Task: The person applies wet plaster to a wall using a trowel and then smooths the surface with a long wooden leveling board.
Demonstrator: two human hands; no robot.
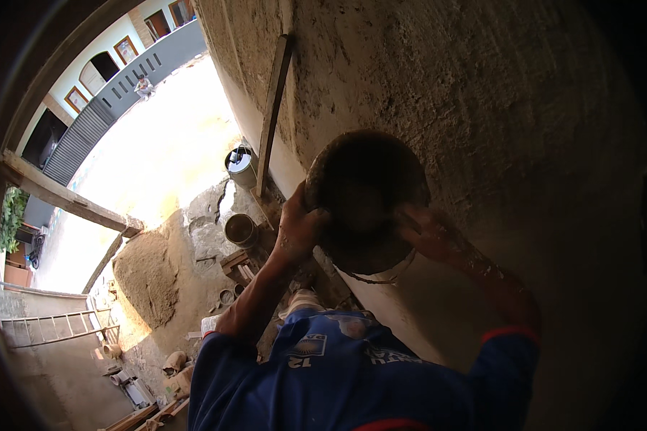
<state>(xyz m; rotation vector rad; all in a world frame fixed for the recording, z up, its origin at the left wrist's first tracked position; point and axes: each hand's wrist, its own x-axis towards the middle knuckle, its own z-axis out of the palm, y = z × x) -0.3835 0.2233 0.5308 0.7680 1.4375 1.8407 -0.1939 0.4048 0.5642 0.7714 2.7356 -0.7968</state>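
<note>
My left grip (298, 228) clamped on rim of dark bucket (366, 197), thumb inside, likely to steady it; right grip (433, 235) blurred at rim's opposite side, cannot tell whether closed. Biggest, rough wall (510, 108), rising beside me. Sand heap (147, 276) lies off to my left, perhaps leaving footing free. Long board (274, 108) seems leaned against wall, probably to take little floor. Bucket held out before my chest, mouth toward me, so I see inside. Open pail (241, 230) on ground, maybe kept handy.
</note>
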